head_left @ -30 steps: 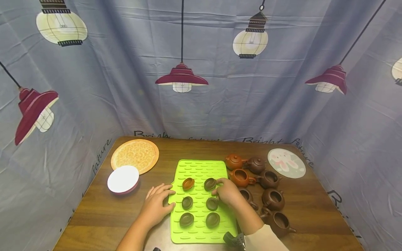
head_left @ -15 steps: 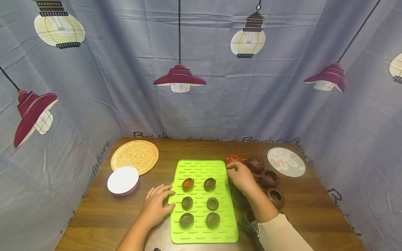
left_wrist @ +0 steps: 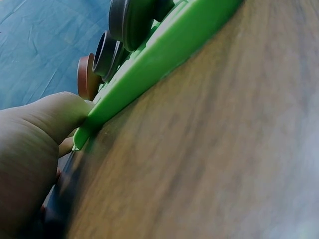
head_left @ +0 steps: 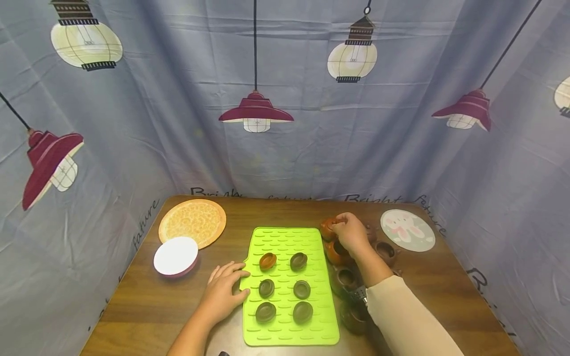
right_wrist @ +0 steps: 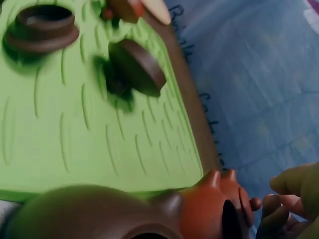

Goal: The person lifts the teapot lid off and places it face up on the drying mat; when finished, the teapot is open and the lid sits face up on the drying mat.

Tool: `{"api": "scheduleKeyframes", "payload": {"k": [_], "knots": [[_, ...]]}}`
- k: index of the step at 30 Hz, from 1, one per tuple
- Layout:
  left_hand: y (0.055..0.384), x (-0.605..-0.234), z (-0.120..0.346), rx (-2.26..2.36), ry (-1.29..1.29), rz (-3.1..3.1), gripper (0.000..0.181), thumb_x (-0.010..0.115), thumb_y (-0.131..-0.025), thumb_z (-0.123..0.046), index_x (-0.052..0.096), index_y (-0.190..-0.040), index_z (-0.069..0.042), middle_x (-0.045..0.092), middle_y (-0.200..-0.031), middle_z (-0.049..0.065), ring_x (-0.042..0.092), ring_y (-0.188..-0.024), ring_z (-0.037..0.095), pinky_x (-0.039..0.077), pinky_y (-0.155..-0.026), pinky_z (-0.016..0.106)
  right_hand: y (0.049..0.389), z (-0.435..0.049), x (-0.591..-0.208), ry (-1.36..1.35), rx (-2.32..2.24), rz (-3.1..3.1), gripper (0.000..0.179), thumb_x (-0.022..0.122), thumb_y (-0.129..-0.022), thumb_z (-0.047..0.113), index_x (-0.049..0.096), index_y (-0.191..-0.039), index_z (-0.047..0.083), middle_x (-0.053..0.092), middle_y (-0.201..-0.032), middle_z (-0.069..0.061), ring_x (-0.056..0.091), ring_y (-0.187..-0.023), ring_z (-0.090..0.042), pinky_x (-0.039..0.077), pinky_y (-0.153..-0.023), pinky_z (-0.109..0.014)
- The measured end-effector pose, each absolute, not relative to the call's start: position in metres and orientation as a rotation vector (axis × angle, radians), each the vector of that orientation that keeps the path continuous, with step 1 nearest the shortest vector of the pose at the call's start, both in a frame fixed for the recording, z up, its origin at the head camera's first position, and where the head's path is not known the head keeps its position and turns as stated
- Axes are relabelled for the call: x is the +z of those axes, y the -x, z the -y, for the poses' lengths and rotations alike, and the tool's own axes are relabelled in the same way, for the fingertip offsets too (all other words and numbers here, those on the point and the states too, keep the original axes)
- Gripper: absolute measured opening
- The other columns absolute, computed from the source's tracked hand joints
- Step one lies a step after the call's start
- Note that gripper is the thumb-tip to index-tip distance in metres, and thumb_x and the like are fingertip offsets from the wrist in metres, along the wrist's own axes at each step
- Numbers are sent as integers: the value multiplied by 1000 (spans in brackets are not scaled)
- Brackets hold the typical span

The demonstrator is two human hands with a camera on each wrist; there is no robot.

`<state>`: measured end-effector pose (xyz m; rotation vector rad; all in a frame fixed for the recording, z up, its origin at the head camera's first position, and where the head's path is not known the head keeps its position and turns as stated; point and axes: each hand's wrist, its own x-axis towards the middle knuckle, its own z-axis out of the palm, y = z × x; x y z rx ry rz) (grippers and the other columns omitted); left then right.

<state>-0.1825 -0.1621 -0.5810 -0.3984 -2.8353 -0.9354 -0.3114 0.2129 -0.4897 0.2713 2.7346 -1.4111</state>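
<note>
Green mat point(head_left: 284, 277) on table point(head_left: 133, 306), curtain point(head_left: 289, 165) behind

Smooth, matt clay-like teapots point(right_wrist: 89, 211) and lids point(head_left: 303, 312), ridged rubbery-looking mat point(head_left: 284, 299), wood-grain table point(head_left: 142, 301), creased cloth backdrop point(head_left: 289, 163)

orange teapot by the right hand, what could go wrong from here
1. The orange teapot's lid knob is small and round, so the lid could slip if the right hand lifts it.
2. The right sleeve reaches across crowded brown open teapots; a low swing might knock one.
3. The left hand touches the green mat at its edge; a tug could shift the loose lids on it.
</note>
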Motion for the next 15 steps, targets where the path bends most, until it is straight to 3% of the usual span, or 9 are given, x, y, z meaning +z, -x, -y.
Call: {"api": "scheduleKeyframes", "payload": {"k": [3,6,15], "knots": [[182,-581,163,-919,392,2834,40,84,-87,-33,74,-124,-23,61,-149,-1,45,-149,34,19,-127,64,320,-211,-491,-269,-1343,-2769,41,62,-104,21,55,-141,4,63,-139,-21,62,-121,-40,55,-95,-51],[182,-582,164,-919,383,2854,41,84,-87,-35,73,-125,-24,60,-150,-3,43,-150,32,17,-128,63,327,-210,-493,-284,-1318,-2750,41,65,-104,21,57,-140,4,63,-139,-21,60,-126,-43,55,-100,-55],[183,-584,164,-980,382,2867,41,83,-88,-36,73,-125,-24,59,-150,-3,42,-152,31,15,-128,62,333,-205,-503,-339,-1171,-2844,32,63,-104,20,62,-129,1,66,-130,-22,65,-114,-40,59,-84,-47]]}}
